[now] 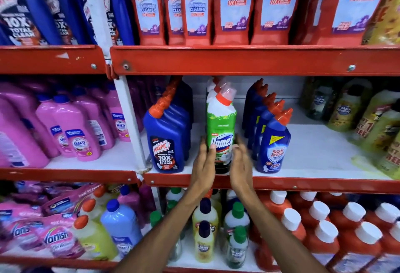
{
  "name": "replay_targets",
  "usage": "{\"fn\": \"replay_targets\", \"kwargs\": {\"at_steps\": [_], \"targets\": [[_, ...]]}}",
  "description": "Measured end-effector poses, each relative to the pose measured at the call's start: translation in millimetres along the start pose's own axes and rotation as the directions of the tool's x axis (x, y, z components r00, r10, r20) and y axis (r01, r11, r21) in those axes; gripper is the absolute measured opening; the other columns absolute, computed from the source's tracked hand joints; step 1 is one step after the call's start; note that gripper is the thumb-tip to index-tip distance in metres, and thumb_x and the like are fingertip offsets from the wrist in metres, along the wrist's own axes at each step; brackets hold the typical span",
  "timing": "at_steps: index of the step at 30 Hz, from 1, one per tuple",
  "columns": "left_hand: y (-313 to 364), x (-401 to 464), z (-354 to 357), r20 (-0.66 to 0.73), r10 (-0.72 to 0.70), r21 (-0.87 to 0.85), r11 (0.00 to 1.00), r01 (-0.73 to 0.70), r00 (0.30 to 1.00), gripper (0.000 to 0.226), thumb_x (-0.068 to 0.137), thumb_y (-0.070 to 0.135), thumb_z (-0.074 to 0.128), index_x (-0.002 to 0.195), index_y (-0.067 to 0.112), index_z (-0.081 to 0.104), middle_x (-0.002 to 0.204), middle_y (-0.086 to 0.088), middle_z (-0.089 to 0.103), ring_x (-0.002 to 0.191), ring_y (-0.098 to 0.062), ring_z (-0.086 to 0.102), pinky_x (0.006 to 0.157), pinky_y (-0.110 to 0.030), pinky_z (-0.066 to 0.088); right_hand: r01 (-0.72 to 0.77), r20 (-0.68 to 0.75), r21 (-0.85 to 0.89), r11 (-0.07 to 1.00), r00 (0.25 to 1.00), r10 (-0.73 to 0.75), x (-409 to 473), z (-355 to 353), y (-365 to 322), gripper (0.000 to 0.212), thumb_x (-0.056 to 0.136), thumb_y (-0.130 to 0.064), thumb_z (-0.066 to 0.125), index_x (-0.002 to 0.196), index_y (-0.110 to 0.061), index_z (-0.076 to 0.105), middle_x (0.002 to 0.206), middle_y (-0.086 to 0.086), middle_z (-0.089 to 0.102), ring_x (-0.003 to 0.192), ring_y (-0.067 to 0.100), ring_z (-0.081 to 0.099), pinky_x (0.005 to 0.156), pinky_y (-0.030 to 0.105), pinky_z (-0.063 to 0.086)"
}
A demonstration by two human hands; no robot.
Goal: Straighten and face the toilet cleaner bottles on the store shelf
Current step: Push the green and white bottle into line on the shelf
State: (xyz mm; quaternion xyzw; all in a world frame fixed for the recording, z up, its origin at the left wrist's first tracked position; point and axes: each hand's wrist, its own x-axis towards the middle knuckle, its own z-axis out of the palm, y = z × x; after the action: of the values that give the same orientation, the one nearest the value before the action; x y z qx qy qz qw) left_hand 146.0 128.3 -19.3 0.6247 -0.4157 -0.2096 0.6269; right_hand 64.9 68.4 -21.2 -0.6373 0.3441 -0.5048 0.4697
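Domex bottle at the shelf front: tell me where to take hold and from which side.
Grip the Domex bottle on its straight lower body, from the front, one palm on each flank. The neck is slanted and narrow, and the left hand and right hand already flank the body.

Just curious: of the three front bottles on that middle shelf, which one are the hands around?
The green Domex bottle, standing between the blue Harpic and blue Sani Fresh bottles.

Two bare forearms, no sleeves; left hand [203, 164], right hand [240, 164] ungloved, fingers [203, 142] ringless.
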Motion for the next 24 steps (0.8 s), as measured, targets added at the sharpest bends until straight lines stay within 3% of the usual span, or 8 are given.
{"fn": "replay_targets", "kwargs": {"at_steps": [4,6,8,13,15,18,21,24], "targets": [[-3,-29,-38,-0.309,0.284,0.138,0.958,-0.253,0.908,0.043,0.100,0.041,0.050,0.140,0.027,0.056,0.143,0.012,0.058,0.132,-0.013,0.058,0.109,-0.036,0.050,0.318,-0.407,-0.015,0.948,0.864,-0.296,-28,6,-6,0.026,0.093,-0.019,0.043,0.110,-0.018,0.063,0.106,0.001,0.068,0.101,0.013,0.063,0.085,0.024,0.049],[-8,-38,-65,-0.495,0.417,0.225,0.909,-0.351,0.762,0.029,0.098,0.032,0.052,0.124,0.025,0.063,0.122,0.013,0.062,0.119,-0.012,0.061,0.101,-0.038,0.052,0.440,-0.311,-0.050,0.897,0.846,-0.432,-41,20,-7,0.020,0.091,-0.014,0.045,0.095,-0.021,0.063,0.091,-0.004,0.063,0.089,0.005,0.061,0.075,0.023,0.047],[-13,-35,-84,-0.574,0.416,0.255,0.909,-0.328,0.706,0.028,0.097,0.024,0.053,0.123,0.017,0.061,0.125,0.001,0.060,0.122,-0.018,0.058,0.104,-0.044,0.050,0.394,-0.094,-0.011,0.919,0.915,-0.393,-48,43,-10,0.022,0.093,-0.017,0.045,0.098,-0.023,0.066,0.095,-0.008,0.065,0.091,0.003,0.062,0.076,0.020,0.048],[-16,-22,-99,-0.488,0.101,0.141,0.989,-0.036,0.867,0.052,0.107,0.022,0.048,0.156,0.013,0.034,0.162,-0.008,0.040,0.148,-0.021,0.040,0.124,-0.051,0.032,0.053,0.214,-0.047,0.998,0.976,-0.042,-36,92,-13,0.047,0.105,-0.023,0.038,0.152,-0.014,0.037,0.156,0.004,0.044,0.142,0.014,0.041,0.120,0.034,0.032],[-15,-14,-103,-0.449,0.058,0.139,0.990,0.006,0.891,0.053,0.108,0.028,0.043,0.158,0.016,0.030,0.165,-0.007,0.038,0.150,-0.017,0.039,0.126,-0.037,0.031,-0.016,0.243,-0.057,0.998,0.970,0.029,-26,100,-15,0.052,0.106,-0.024,0.035,0.156,-0.014,0.027,0.164,0.004,0.032,0.150,0.015,0.031,0.125,0.038,0.024],[-13,-2,-109,-0.399,0.026,0.068,0.998,0.001,0.916,0.046,0.109,0.031,0.038,0.154,0.022,0.037,0.148,0.002,0.053,0.121,0.017,0.054,0.099,-0.003,0.040,-0.030,0.245,-0.061,0.998,0.968,0.044,-17,107,-15,0.050,0.106,-0.020,0.032,0.155,-0.013,0.031,0.162,0.005,0.035,0.148,0.014,0.033,0.124,0.032,0.024],[-18,1,-111,-0.350,0.002,0.012,1.000,0.003,0.937,0.043,0.110,0.031,0.036,0.152,0.023,0.041,0.148,-0.003,0.057,0.128,-0.011,0.060,0.114,-0.036,0.046,-0.023,0.245,-0.038,0.999,0.969,0.031,-16,108,-11,0.049,0.106,-0.018,0.031,0.154,-0.013,0.034,0.162,0.004,0.037,0.148,0.013,0.035,0.124,0.031,0.025],[-24,3,-109,-0.348,-0.011,0.026,0.999,0.022,0.937,0.040,0.109,0.035,0.038,0.148,0.026,0.044,0.138,-0.007,0.064,0.108,-0.009,0.065,0.098,-0.035,0.053,-0.029,0.252,-0.016,0.999,0.967,0.032,-14,108,-6,0.048,0.106,-0.021,0.028,0.152,-0.013,0.038,0.157,0.007,0.044,0.143,0.019,0.043,0.120,0.043,0.034]]}}
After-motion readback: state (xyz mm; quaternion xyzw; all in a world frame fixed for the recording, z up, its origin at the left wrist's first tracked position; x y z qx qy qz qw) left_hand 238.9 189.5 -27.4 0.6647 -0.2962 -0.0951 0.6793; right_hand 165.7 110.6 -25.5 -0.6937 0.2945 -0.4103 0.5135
